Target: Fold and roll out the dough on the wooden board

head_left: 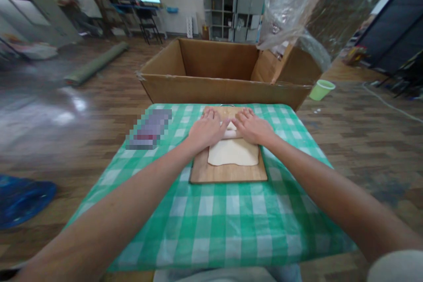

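A flat, pale sheet of dough [233, 153] lies on a wooden cutting board [228, 175], roughly in the middle of the table. Across the dough's far part rests a light rolling pin [232, 134], its ends hidden under my hands. My left hand [208, 128] lies over the pin's left end, fingers stretched forward and flat. Over the right end is my right hand [253, 126], also flat with its fingers extended. The two thumbs point inward and nearly meet above the pin. More dough shows just beyond it, between the hands.
A green-and-white checked tablecloth [211, 216] covers the table. On its left lies a pixelated item [150, 130]. Just past the far edge stands a large cardboard box [218, 88]. A light green bucket [321, 90] is on the floor at right. A person [81, 0] is at far left.
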Demonstrator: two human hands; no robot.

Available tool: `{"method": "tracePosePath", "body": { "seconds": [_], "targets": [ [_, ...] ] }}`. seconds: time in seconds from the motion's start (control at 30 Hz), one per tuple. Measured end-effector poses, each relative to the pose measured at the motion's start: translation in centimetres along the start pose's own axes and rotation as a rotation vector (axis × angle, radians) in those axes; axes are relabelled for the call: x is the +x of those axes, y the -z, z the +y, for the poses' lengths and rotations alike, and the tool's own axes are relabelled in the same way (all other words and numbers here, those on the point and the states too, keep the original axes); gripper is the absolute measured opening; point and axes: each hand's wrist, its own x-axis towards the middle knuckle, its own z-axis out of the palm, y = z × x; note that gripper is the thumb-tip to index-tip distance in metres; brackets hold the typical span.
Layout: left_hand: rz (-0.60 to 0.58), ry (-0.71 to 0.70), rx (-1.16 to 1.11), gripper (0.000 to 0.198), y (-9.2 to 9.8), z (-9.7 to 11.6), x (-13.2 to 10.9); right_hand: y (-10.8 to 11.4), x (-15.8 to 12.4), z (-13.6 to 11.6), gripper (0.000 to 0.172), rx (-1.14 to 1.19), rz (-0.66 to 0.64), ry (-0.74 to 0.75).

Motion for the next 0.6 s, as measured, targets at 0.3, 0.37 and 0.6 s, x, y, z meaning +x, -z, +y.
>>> {"method": "tracePosePath", "body": {
  "seconds": [0.3,0.37,0.6],
  "targets": [
    [0.093,0.006,-0.014,0.061,0.3,3.2,-7.2,0.2,-8.3,-4.1,0.073,0.03,0.118,-0.095],
    [0.102,-0.026,-0.02,0.062,0.8,3.9,-9.2,0.2,-10.6,-5.2,0.077,0.025,0.139,-0.07],
    [0.1,-0.07,-0.017,0.066,2.2,5.2,-13.1,0.3,-16.3,-7.5,0.085,0.062,0.166,-0.021]
  ]
}}
